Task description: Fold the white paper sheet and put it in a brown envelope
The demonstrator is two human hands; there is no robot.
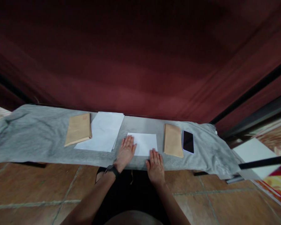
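A white sheet of paper [144, 143], about half the size of the stacked sheets and seemingly folded, lies flat in front of me. My left hand [126, 151] rests on its left edge, fingers stretched out and pointing away from me. Over the lower right corner lies my right hand [155, 167], flat as well, with its fingers extended. To the left is a stack of larger white sheets [105, 131]. A pile of brown envelopes [78, 128] overlaps that stack's left side. Right of the small sheet sits another pile of brown envelopes [173, 140].
A phone [188, 142] with a dark screen lies beside the right envelopes. Grey cloth [37, 134] covers the narrow table. Behind it rises a dark red panel [135, 78]. Black bars [250, 93] slant at the right, near a white board [255, 153]. Tiled floor [49, 187] shows below.
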